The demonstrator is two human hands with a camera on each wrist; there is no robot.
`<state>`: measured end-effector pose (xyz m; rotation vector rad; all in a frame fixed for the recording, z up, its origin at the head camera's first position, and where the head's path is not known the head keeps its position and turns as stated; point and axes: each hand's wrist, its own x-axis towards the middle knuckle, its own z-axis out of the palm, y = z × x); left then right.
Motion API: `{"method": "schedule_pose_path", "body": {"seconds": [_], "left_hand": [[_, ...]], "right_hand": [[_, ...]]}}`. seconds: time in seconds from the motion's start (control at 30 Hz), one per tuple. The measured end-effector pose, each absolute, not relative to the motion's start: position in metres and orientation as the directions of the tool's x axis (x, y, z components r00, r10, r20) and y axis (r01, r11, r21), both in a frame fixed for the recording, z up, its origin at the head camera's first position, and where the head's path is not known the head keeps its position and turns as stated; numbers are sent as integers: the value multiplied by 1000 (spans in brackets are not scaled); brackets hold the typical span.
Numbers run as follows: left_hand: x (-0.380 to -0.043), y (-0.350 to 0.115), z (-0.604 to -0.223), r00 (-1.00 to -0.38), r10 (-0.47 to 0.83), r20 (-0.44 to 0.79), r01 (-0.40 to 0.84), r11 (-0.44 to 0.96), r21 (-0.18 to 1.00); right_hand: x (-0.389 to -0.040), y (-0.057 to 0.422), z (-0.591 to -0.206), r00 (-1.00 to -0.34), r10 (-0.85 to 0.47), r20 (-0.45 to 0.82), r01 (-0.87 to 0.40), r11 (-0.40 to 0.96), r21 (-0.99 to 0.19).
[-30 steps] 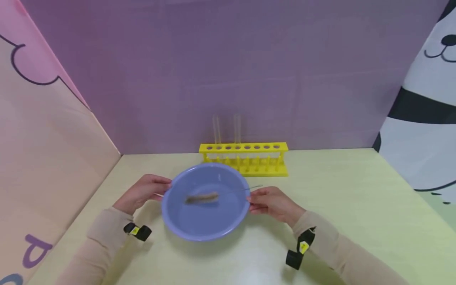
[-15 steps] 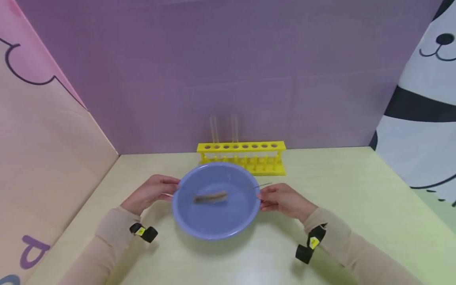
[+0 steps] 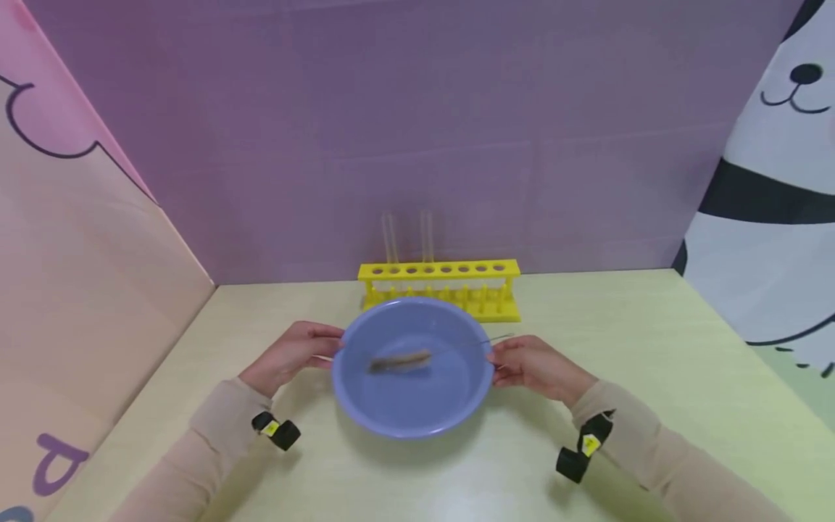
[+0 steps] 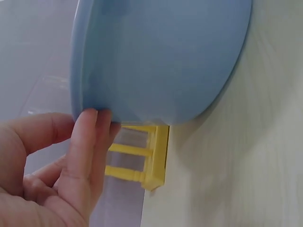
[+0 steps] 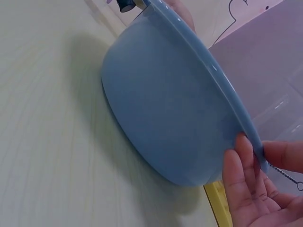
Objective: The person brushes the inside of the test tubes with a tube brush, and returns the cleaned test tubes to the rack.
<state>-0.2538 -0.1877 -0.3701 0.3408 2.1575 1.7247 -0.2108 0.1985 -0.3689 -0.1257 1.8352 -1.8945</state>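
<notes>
The person's left hand [image 3: 293,355] has its fingers pinching the blue basin [image 3: 417,409] by its left rim. Inside lies a brown brush [image 3: 400,361], its wire poking out beside the right hand [image 3: 538,366], whose fingers pinch the opposite rim.

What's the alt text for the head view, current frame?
A person's left hand and right hand grip opposite sides of a blue basin with a slightly blurry brush inside, its wire handle reaching past the rim by the right hand. Behind it, on a pale tabletop, stands a yellow rack, with two clear tubes rising at its back.
</notes>
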Motion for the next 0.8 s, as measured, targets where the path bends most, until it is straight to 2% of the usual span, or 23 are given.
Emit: {"method": "schedule_pose_path", "body": {"seconds": [0.3,0.8], "left_hand": [[-249,-173,-369,-909,399,-123,-44,201,979],[-249,-148,-377,-926,354,-127,-104,82,991]], "right_hand": [[-212,212,-368,-877,-399,-266,282,21,-959],[-212,235,-364,-885,-384,-264,286,0,-958]]}}
